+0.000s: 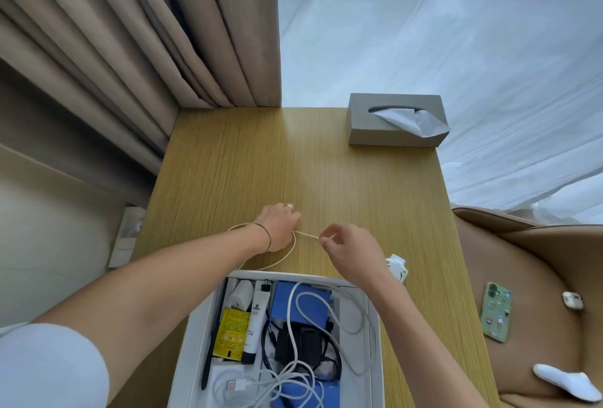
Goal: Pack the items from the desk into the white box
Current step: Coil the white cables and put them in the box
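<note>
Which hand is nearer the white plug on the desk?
Right. The right hand is just left of the white plug, pinching the cable; the left hand is further left.

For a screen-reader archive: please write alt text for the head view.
Both hands, left and right, coil a thin cream cable on a wooden desk, beyond an open white box of chargers and cables. A grey tissue box sits far right.

box (375,336) on desk (326,172) just nearer than both hands, under the forearms | cable (280,262) loops on desk around left hand (280,228), one strand running across to right hand (349,252) | plug (396,269) just right of right hand | tissues (396,120) far beyond, right | phone (496,316) well right, off desk
</note>
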The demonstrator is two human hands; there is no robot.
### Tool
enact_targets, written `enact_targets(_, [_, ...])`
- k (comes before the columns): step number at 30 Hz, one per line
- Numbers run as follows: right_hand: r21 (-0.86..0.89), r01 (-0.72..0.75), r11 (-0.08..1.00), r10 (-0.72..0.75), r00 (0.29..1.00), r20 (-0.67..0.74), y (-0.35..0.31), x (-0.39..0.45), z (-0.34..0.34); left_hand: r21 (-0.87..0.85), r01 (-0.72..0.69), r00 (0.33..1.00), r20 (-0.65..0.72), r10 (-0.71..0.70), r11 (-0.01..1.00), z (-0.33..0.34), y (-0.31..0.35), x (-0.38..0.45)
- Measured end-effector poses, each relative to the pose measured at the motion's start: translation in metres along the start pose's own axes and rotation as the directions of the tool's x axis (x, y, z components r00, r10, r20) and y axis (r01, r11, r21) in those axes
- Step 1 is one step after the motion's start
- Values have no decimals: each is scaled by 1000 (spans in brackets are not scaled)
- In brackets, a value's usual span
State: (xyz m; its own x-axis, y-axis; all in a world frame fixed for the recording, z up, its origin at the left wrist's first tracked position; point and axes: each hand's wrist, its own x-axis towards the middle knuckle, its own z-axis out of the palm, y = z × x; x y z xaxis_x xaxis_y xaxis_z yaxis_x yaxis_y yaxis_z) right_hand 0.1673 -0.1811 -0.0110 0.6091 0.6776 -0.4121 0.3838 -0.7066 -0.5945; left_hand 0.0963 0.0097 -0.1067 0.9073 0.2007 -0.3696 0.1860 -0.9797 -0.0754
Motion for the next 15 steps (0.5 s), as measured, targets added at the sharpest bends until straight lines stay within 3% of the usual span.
enact_targets(2, [8,1,1000,-1,1000,-7,0,-2,-1,-79,1,999,49,3,997,-4,-2,-2])
enact_targets(4, [27,10,1000,-10,1000,-17,-1,-5,-3,-268,65,990,135,-29,961,-11,-2,-7])
enact_targets(7, [65,25,998,-23,999,-42,-3,-9,-6,-607,173,963,268,-5,776,-30,-4,-17])
enact_targets(9, [85,54,995,-47,995,-83,-4,-13,-9,-726,187,950,305,65,662,-50,-7,-29])
enact_targets(12, [79,133,988,-118,978,-173,-11,-19,-14,-813,131,961,245,128,567,-80,-12,-54])
enact_targets(15, [2,219,976,-217,970,-108,-23,-26,-18,-889,35,984,110,138,457,-103,-14,-81])
